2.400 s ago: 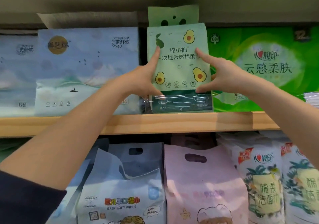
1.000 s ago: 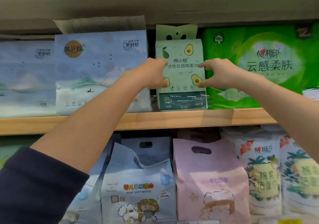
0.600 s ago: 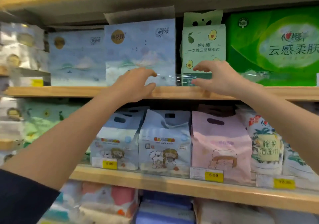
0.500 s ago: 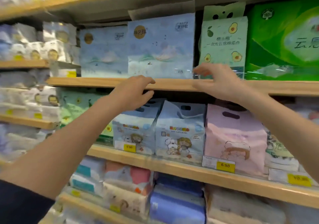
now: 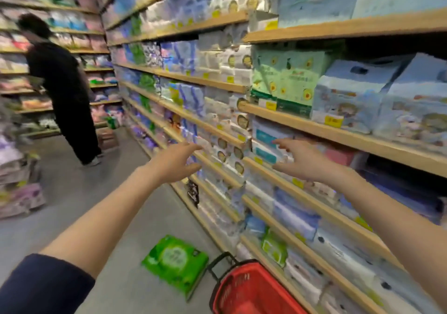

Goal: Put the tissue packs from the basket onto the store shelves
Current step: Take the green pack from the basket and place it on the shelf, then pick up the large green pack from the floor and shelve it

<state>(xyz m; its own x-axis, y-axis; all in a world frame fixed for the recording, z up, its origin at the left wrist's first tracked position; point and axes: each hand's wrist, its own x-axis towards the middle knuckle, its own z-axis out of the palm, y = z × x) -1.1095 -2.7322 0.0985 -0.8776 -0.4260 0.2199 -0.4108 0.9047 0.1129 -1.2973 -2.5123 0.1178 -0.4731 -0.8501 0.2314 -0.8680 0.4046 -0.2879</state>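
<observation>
— What are the hands up to?

— Both are stretched out with nothing in them. The left hand [image 5: 174, 162] has its fingers loosely spread and the thumb set apart. The right hand [image 5: 302, 161] is spread the same way, forefinger pointing at the white-and-blue packs [image 5: 264, 136] just ahead of it. The blur hides whether it touches them.

— And the tissue packs?

— A green tissue pack [image 5: 175, 263] lies flat on the grey floor [image 5: 72, 180], below the left forearm. Just to its right, low between the two arms, stands the red basket [image 5: 232, 287], close against the foot of the store shelves [image 5: 387, 148]. I cannot tell what is in it.

— Anything else?

— Above the right hand are avocado-print packs [image 5: 285, 81], with pale blue wipes bags [image 5: 350, 101] to their right. Far beyond the left hand, a person in black [image 5: 63, 84] stands in the aisle.
</observation>
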